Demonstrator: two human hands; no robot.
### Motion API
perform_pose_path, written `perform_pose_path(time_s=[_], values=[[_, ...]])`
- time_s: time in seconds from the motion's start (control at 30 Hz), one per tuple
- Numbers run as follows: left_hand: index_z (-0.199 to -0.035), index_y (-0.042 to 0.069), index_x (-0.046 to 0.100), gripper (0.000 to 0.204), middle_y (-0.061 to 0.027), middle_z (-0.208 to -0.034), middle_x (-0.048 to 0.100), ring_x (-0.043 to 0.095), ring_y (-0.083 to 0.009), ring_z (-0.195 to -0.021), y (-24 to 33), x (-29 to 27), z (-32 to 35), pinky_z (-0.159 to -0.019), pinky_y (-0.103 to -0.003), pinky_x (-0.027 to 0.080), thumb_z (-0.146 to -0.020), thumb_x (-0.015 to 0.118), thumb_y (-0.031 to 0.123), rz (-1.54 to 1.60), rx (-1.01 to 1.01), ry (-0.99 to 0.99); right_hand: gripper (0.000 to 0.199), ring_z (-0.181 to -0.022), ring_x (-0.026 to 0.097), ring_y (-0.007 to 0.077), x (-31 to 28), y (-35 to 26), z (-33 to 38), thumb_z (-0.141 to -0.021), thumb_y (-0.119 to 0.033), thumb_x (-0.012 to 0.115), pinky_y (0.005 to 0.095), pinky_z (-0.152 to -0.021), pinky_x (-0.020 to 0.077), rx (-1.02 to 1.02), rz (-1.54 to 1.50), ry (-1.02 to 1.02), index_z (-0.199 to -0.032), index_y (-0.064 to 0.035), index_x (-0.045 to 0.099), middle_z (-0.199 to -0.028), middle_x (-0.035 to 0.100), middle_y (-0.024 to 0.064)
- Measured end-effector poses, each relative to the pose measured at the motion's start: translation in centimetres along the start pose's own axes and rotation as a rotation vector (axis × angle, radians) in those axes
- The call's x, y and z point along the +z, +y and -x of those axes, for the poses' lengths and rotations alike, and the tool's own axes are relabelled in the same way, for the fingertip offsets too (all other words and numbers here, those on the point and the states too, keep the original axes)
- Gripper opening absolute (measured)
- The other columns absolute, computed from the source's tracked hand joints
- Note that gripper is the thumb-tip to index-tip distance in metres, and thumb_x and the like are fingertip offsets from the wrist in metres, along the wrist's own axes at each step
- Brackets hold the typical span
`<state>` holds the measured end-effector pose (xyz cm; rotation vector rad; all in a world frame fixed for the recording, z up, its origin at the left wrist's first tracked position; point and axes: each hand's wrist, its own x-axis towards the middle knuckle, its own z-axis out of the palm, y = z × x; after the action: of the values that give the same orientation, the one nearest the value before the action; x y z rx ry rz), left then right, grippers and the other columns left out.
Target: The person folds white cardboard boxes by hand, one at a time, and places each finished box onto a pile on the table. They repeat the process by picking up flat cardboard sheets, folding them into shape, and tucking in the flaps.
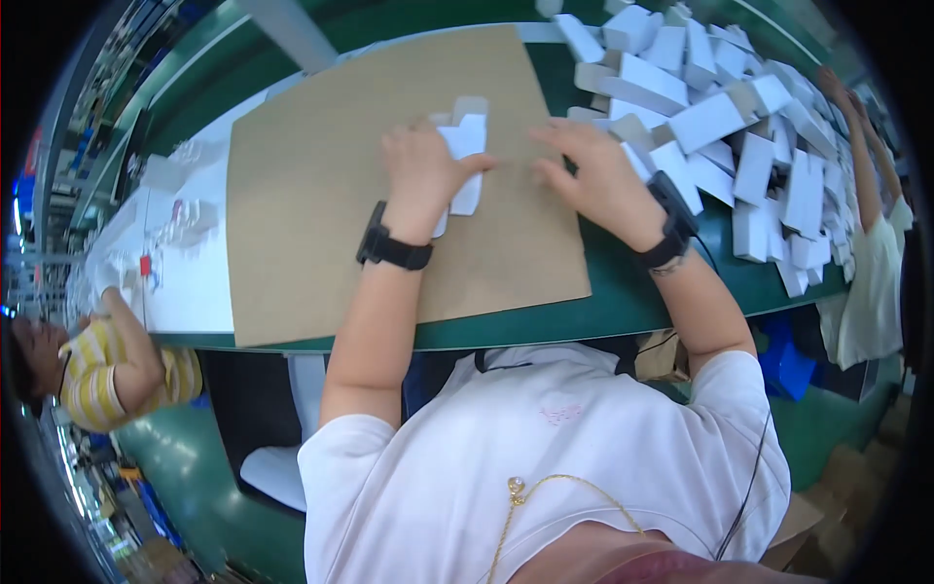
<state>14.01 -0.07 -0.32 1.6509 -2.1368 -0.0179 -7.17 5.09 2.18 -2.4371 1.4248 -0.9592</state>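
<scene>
A small white carton (469,185), apparently flat with a flap at its far end, lies on a brown cardboard sheet (321,195). My left hand (423,175) is over its left side, thumb stretched out across it and fingers apart, slightly blurred. The hand covers part of the carton. To the right, my right hand (598,175) hovers near the sheet's right edge with its fingers spread and nothing between them. It is close to a big heap of white cartons (710,122). Both wrists wear black bands.
The sheet lies on a green table (623,282). On the left, a white surface (185,282) holds clear plastic pieces (185,224), and a person in a yellow striped shirt (107,384) sits there. Another person's arms (856,156) reach toward the heap at the far right.
</scene>
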Motion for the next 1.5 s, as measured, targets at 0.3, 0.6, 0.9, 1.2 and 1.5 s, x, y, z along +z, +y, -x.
perform_pose_path(time_s=[0.3,0.6,0.9,1.2,1.5], values=[[-0.096,-0.005,0.061,0.068,-0.0211,-0.094,0.056,0.049,-0.0344,-0.094,-0.7,1.2,0.0,-0.079,-0.041,0.042,-0.055,0.080,0.045,-0.046,0.016,-0.073,0.031,-0.107,0.053,0.0320,-0.6,-0.7,-0.2,-0.079,-0.016,0.063,0.0376,-0.091,0.0427,0.030,0.039,0.056,-0.110,-0.0109,0.062,-0.116,0.058,0.0157],[-0.097,-0.005,0.060,0.051,-0.0230,-0.100,0.056,0.050,-0.0380,-0.095,-1.5,1.2,-0.4,-0.083,-0.046,0.040,-0.071,0.071,0.038,0.001,0.200,-0.010,0.024,-0.098,0.055,0.0341,-0.8,0.0,0.8,-0.076,-0.014,0.065,0.0389,-0.086,0.0444,0.015,-0.047,0.113,-0.099,-0.0070,0.064,-0.110,0.058,0.0187],[-0.083,0.000,0.053,0.025,-0.0126,-0.085,0.055,0.053,-0.0226,-0.086,5.1,-4.7,0.4,-0.076,-0.032,0.042,-0.077,0.068,0.019,0.501,-0.013,-0.182,0.042,-0.090,0.061,0.0289,-2.4,-1.3,0.2,-0.081,-0.021,0.060,0.0347,-0.075,0.0481,0.244,-0.581,-0.042,-0.120,-0.0088,0.054,-0.102,0.061,0.0200],[-0.100,-0.001,0.052,0.022,-0.0022,-0.087,0.054,0.050,-0.0103,-0.080,8.1,-5.4,2.8,-0.073,-0.023,0.041,-0.087,0.061,0.014,1.270,-0.203,-0.136,0.042,-0.095,0.059,0.0176,-3.1,-1.3,-0.5,-0.080,0.000,0.056,0.0291,-0.083,0.0461,0.252,-1.202,0.335,-0.120,-0.0122,0.055,-0.102,0.062,0.0085],[-0.069,0.003,0.044,0.025,-0.0108,-0.076,0.056,0.051,-0.0228,-0.066,7.8,-4.1,3.7,-0.062,-0.027,0.041,-0.087,0.058,0.014,0.531,0.149,-0.041,0.031,-0.072,0.060,0.0228,-2.9,-1.0,0.3,-0.083,-0.029,0.061,0.0313,-0.066,0.0476,0.202,-0.436,0.148,-0.102,-0.0057,0.053,-0.084,0.060,0.0102]])
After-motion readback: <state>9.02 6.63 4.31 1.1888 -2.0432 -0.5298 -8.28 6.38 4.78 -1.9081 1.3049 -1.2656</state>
